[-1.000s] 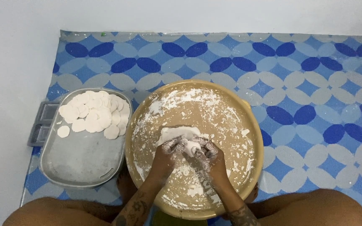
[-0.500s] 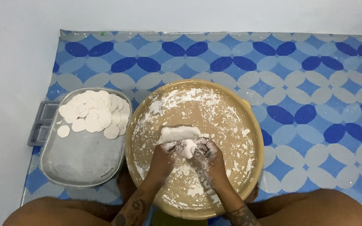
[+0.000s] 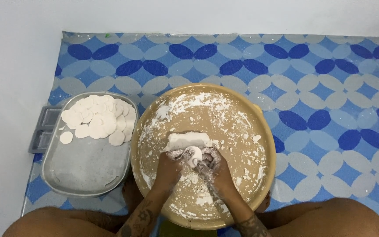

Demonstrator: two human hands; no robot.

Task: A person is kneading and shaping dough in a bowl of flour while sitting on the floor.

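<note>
I've got one view only, from the head camera, looking almost straight down from above the lap. It sits fairly near: the bowl fills the centre, the tray sits left, the mat runs to the far wall, knees at the bottom edge.

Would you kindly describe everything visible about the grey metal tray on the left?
The grey metal tray is a rounded oblong of dull, flour-dusted metal with a raised rim. It sits flat on the blue patterned mat, touching the tan round basin beside it. Flat white dough discs overlap in a heap at its far end; one lies apart. Neither hand touches it.
</note>
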